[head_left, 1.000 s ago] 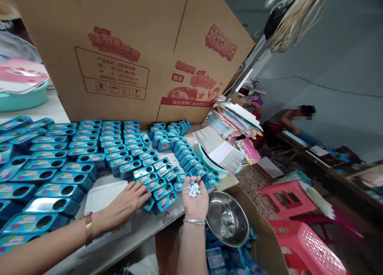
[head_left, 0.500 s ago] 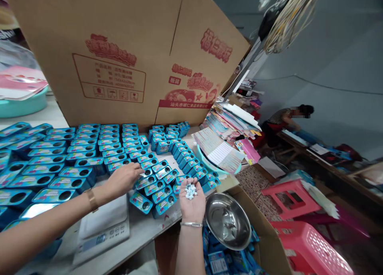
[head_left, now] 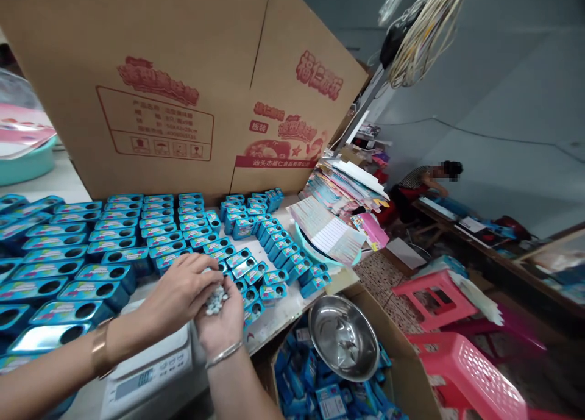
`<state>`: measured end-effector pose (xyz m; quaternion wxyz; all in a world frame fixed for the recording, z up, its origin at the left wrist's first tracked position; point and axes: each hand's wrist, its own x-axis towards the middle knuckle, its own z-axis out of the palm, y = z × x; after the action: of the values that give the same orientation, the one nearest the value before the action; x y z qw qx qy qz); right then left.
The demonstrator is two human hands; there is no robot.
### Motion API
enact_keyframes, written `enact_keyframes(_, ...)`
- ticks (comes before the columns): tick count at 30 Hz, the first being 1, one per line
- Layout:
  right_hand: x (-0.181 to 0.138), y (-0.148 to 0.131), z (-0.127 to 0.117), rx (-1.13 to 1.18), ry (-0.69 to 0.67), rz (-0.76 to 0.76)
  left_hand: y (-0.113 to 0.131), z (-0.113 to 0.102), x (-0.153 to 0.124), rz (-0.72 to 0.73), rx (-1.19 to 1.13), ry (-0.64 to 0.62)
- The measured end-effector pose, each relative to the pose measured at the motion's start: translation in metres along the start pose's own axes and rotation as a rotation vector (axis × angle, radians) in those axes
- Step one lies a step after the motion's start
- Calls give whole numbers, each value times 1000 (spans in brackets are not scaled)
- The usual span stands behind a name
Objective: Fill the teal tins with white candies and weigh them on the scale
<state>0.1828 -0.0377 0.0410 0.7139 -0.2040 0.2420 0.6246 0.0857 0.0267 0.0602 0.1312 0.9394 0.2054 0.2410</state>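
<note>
The candies (head_left: 216,300) are a small heap of round pellets, white and pale blue, lying in my right hand (head_left: 222,327) just above the far right corner of the scale (head_left: 153,364). That hand is palm up and cupped around the heap, cradling it, wrist bent back, with a thin silver bracelet (head_left: 223,354) on it. My left hand (head_left: 176,293) reaches across over the scale, palm down, fingers curled, with the tips dipped into the heap. I cannot tell whether they pinch any pellets. A gold bangle (head_left: 98,348) sits on that wrist, left of the scale.

Beyond the scale, rows of blue tins (head_left: 114,255) with round holes in their lids cover the table, the nearest touching its far edge. A big cardboard carton (head_left: 183,72) stands behind them. To the right of the scale, lower down, a steel bowl (head_left: 343,338) rests in an open box (head_left: 402,353) of blue packets.
</note>
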Motion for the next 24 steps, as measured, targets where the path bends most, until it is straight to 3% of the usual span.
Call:
enact_keyframes(4, -2, -2, 2, -16, 6, 36, -18, -3, -30, -160, -91, 9)
enact_keyframes(8, -11, -42, -5, -21, 5, -196, -27, 23, -67, -350, -162, 39)
enact_keyframes(12, -16, -93, -22, -51, -9, -459, 18, 71, -86, -488, -422, 35)
enact_keyframes(14, -17, -115, -33, -89, -27, -538, 51, 87, -85, -668, -652, 123)
enact_keyframes(17, -16, -139, -49, -136, -72, -610, 86, 92, -77, -994, -969, 295)
enact_keyframes(20, -10, -149, -59, -208, -103, -644, 90, 85, -78, -1161, -1107, 391)
enact_keyframes(24, 3, -145, -58, -286, -158, -592, 67, 91, -90, -1430, -1236, 391)
